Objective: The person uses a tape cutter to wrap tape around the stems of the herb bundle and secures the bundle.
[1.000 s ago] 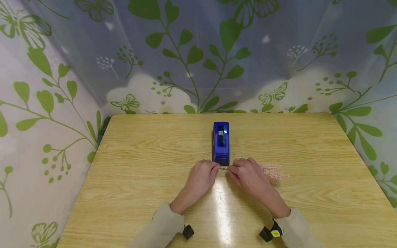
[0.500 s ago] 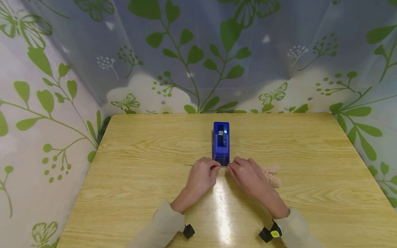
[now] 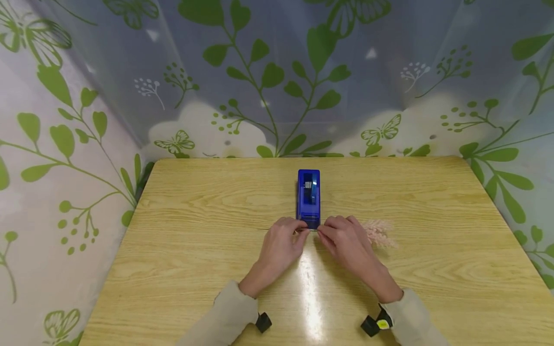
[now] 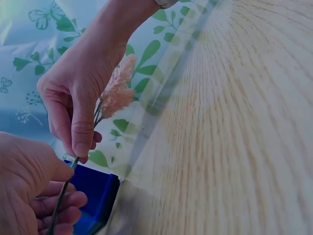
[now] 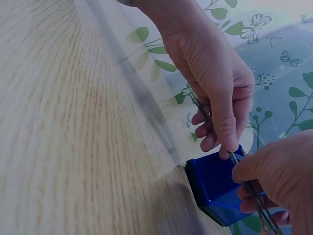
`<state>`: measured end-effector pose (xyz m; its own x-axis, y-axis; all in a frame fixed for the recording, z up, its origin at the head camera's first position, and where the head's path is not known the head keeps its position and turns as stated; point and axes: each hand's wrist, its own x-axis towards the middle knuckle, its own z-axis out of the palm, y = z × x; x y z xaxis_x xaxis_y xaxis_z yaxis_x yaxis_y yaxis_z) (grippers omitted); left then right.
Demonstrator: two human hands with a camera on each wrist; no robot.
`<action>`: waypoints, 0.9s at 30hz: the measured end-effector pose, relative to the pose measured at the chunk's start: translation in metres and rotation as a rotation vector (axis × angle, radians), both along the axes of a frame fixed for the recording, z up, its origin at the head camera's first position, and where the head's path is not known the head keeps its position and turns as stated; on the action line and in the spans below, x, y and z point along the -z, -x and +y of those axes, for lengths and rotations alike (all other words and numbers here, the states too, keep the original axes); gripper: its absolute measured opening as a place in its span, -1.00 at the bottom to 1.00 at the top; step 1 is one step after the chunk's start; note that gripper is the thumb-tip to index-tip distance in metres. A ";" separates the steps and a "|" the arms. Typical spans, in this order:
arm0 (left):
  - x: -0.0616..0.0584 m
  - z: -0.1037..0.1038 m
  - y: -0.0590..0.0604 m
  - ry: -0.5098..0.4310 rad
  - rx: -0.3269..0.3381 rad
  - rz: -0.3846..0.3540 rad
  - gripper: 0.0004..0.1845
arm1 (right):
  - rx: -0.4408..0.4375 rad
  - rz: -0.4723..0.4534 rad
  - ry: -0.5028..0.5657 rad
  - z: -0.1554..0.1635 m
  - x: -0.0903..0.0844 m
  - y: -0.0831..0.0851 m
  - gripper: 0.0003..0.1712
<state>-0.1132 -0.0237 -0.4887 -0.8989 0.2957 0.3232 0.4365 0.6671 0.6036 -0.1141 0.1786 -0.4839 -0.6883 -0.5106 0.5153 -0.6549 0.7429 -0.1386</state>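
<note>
Pale pink artificial flower sprigs (image 3: 379, 233) stick out beyond my right hand (image 3: 346, 240), their thin dark stems (image 5: 254, 196) running leftward between both hands. My right thumb and fingers pinch the stems nearer the blossoms. My left hand (image 3: 281, 244) pinches them a short way along, and the bare ends poke out past its far side. Between the two sets of fingertips, a shiny clear bit like tape (image 4: 73, 162) shows on the stems. Just beyond the fingertips stands a blue tape dispenser (image 3: 309, 202), its near end partly overlapped by the left fingers.
The wood-grain table (image 3: 195, 202) is bordered at the back and sides by a curtain (image 3: 277, 72) printed with leaves and butterflies. Black wrist cameras hang below both sleeves, one at the left wrist (image 3: 263, 322) and one at the right (image 3: 371, 326).
The flower heads have turned and shifted, first bunching together, now sitting slightly higher. Both hands have edged a little toward the dispenser, and the left fingers and thumb have shifted on the stems.
</note>
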 end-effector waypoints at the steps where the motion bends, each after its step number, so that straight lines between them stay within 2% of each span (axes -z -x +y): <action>1: 0.000 0.000 0.000 0.014 -0.003 -0.001 -0.88 | 0.000 0.003 0.004 0.000 0.000 0.000 -0.96; 5: 0.001 0.001 0.000 0.040 -0.007 0.014 -0.87 | -0.002 0.019 0.023 0.000 0.001 0.000 -0.95; 10: 0.003 0.001 0.000 -0.033 -0.009 0.050 -0.91 | -0.006 0.018 0.060 0.000 0.002 0.001 -0.92; 14: 0.003 0.002 0.002 -0.069 -0.018 0.071 -0.93 | 0.002 -0.040 0.086 -0.001 0.002 0.002 -0.94; 19: 0.003 0.003 0.003 -0.084 -0.030 0.097 -0.95 | 0.015 -0.117 0.038 0.001 0.002 0.003 -0.95; 22: 0.003 0.003 0.003 -0.092 -0.031 0.108 -0.95 | 0.015 -0.113 0.023 0.002 0.002 0.004 -0.95; 27: 0.003 0.003 0.004 -0.110 -0.033 0.095 -0.94 | 0.004 -0.059 0.070 0.001 0.003 0.005 -0.94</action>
<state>-0.1168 -0.0208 -0.4916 -0.8714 0.2242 0.4364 0.4740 0.6141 0.6311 -0.1192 0.1795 -0.4867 -0.7206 -0.4720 0.5079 -0.6409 0.7328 -0.2283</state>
